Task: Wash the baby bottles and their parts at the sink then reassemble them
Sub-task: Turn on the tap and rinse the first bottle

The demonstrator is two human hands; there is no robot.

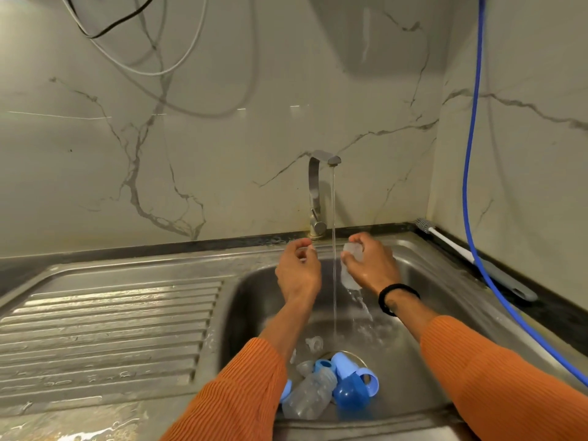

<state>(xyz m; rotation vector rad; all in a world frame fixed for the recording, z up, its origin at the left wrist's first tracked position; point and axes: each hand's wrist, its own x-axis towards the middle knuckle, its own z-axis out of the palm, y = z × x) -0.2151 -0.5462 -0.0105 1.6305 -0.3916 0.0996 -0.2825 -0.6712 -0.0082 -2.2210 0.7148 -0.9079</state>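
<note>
Over the steel sink (254,297), my right hand (370,264) grips a clear baby bottle (350,265), tilted mouth down with water spilling out of it. My left hand (297,268) is raised beside the running stream, fingers curled; a small clear piece seems to sit at its fingertips, too blurred to name. Lower in the basin lie another clear bottle (310,396), a dark blue cap (350,394), light blue rings (369,378) and a clear teat (314,343), near the drain.
The tap (318,192) runs a thin stream between my hands. A ribbed draining board (105,329) lies to the left. A bottle brush (471,256) rests on the counter at the back right, with a blue hose (471,154) hanging down the wall.
</note>
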